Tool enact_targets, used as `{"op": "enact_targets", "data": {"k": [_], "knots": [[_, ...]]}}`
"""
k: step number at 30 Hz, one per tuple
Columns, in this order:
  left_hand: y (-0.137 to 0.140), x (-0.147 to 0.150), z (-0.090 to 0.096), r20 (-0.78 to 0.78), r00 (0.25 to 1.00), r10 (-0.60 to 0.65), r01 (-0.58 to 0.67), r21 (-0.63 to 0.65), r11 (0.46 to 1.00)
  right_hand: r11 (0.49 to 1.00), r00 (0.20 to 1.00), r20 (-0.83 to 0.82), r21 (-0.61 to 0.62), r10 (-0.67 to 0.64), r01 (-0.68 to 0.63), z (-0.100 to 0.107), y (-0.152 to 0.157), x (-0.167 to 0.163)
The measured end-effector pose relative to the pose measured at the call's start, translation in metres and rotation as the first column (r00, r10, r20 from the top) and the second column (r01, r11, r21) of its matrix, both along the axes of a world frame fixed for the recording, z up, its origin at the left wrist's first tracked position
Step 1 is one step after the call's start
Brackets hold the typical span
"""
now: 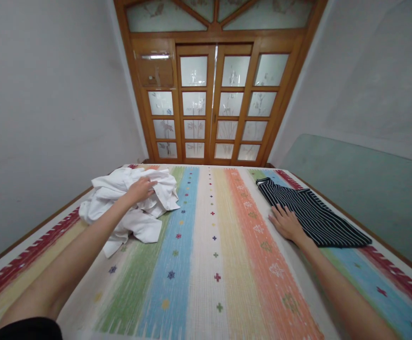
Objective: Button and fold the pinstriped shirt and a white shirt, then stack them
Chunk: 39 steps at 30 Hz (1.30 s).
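A crumpled white shirt point(113, 189) lies in a loose heap on the left part of the patterned cloth. My left hand point(142, 189) is on top of it, fingers closed on a fold of the fabric. At the right, a black garment with thin white stripes point(319, 215) rests folded and fairly flat. My right hand point(286, 222) lies palm down at its near left edge, fingers stretched out, the tips touching the striped fabric. The fingertips of my left hand are partly hidden in the white folds.
A colourful striped cloth point(202, 264) covers the table under both garments. A pale green panel point(361, 189) stands along the right side. Beyond the far edge are wooden doors with glass panes point(211, 108), between grey walls.
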<state>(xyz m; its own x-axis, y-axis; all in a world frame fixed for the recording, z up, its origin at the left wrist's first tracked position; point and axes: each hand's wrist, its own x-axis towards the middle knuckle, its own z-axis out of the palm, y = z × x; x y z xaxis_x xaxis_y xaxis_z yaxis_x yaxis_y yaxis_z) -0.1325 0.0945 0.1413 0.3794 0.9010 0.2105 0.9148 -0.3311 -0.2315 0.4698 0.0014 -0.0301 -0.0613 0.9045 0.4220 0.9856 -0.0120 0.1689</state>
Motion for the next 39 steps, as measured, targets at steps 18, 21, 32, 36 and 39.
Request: {"op": "enact_targets", "data": {"k": [18, 21, 32, 36, 39], "knots": [[-0.065, 0.166, 0.091, 0.616, 0.643, -0.455, 0.339, 0.303, 0.89, 0.727, 0.075, -0.972, 0.116, 0.225, -0.676, 0.13, 0.023, -0.255], [-0.076, 0.172, 0.087, 0.627, 0.557, -0.544, 0.483, 0.288, 0.827, 0.797, -0.062, -0.979, 0.194, 0.194, -0.572, 0.137, 0.026, -0.262], [-0.038, 0.092, 0.019, 0.238, 0.848, -0.473, 0.444, 0.167, 0.88, 0.916, 0.066, -0.914, 0.401, 0.401, -0.009, 0.161, 0.033, -0.17], [-0.039, 0.057, -0.014, 0.077, 0.921, -0.382, 0.389, -0.243, 0.889, 0.88, -0.017, -0.898, 0.426, 0.439, 0.212, 0.182, 0.045, -0.127], [-0.05, 0.047, -0.035, 0.047, 0.918, -0.395, 0.387, -0.333, 0.86, 0.883, -0.159, -0.891, 0.372, 0.426, 0.285, 0.199, 0.054, -0.104]]}}
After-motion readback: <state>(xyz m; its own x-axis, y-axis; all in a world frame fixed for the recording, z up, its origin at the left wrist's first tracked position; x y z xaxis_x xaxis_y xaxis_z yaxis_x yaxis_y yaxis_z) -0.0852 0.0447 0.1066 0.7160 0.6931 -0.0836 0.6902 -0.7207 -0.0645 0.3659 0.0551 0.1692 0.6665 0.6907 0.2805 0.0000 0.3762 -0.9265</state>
